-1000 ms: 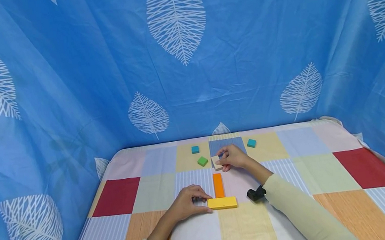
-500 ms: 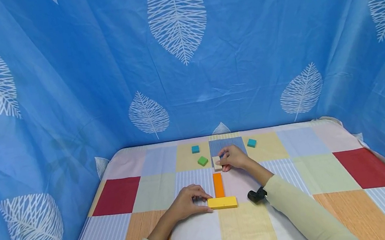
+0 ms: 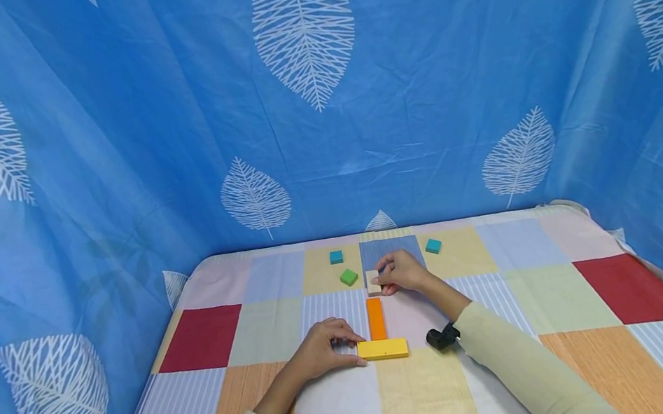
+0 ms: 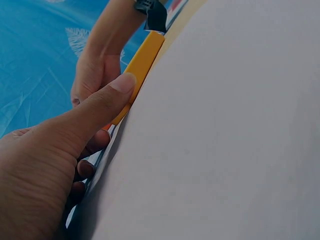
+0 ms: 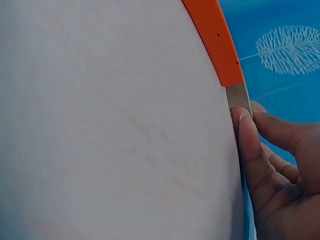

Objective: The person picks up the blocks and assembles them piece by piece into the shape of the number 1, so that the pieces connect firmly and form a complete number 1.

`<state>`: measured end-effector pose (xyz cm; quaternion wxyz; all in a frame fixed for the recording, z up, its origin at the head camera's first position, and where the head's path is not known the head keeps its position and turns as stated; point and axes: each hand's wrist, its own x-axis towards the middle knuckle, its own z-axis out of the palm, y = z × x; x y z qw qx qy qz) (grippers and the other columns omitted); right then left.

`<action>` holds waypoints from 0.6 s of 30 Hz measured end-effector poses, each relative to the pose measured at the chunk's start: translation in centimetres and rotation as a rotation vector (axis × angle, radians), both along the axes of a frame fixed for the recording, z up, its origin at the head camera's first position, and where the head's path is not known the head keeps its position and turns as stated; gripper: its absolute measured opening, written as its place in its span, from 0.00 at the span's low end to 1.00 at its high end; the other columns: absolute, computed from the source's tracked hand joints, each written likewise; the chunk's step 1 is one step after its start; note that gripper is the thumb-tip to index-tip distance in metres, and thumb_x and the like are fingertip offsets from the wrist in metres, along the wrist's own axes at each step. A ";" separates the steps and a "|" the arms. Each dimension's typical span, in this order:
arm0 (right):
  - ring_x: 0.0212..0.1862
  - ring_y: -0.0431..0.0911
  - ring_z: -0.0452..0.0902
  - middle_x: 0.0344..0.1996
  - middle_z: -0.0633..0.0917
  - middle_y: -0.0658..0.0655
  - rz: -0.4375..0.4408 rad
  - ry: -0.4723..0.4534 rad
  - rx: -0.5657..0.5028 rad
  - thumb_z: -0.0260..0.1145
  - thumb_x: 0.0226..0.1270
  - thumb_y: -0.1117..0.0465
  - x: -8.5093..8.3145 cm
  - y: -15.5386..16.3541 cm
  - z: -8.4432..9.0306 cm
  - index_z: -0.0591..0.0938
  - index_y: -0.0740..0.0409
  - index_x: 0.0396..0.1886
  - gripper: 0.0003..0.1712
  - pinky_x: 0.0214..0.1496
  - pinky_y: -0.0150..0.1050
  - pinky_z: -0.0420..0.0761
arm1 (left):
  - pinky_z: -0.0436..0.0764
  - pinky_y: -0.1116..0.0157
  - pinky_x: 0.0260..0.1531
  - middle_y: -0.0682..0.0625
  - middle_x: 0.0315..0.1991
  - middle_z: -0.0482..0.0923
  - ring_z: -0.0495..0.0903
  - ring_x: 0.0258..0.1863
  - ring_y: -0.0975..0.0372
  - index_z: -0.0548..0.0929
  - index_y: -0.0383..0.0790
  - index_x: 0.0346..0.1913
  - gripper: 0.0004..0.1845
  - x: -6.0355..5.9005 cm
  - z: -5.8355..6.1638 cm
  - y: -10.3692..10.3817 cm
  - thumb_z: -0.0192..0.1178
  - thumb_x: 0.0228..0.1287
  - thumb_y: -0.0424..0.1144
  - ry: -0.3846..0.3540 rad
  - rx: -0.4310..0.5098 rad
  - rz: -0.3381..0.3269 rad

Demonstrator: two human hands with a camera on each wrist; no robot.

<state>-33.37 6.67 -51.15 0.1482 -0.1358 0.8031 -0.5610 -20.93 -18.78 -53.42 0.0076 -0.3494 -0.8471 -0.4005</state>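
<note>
In the head view a yellow block point(image 3: 382, 350) lies flat and crosswise on the patchwork cloth point(image 3: 509, 295). An orange block point(image 3: 375, 319) runs lengthwise away from its far edge. My left hand point(image 3: 354, 351) pinches the yellow block's left end; in the left wrist view the thumb point(image 4: 117, 92) presses on the yellow block point(image 4: 145, 57). My right hand point(image 3: 383, 281) pinches a small beige block point(image 3: 373, 281) at the orange block's far end. In the right wrist view, the right hand point(image 5: 247, 117) holds the beige block point(image 5: 239, 97) against the end of the orange block point(image 5: 215, 40).
A green block point(image 3: 349, 277) lies just left of the beige one. Two teal blocks point(image 3: 336, 257) point(image 3: 433, 246) sit further back. A blue leaf-print curtain point(image 3: 316, 96) walls the table on three sides. Black wrist mounts point(image 3: 441, 336) sit on both sleeves.
The right hand has shifted the beige block very slightly at the orange block's far end. The left hand and the yellow block have not moved.
</note>
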 end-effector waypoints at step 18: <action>0.20 0.45 0.83 0.22 0.84 0.59 0.002 -0.003 0.016 0.74 0.63 0.67 0.5 -0.3 0.4 0.80 0.72 0.48 0.17 0.27 0.39 0.84 | 0.74 0.70 0.37 0.63 0.33 0.81 0.75 0.35 0.69 0.93 0.51 0.44 0.17 0.0 0.0 0.0 0.79 0.51 0.50 -0.002 -0.012 0.011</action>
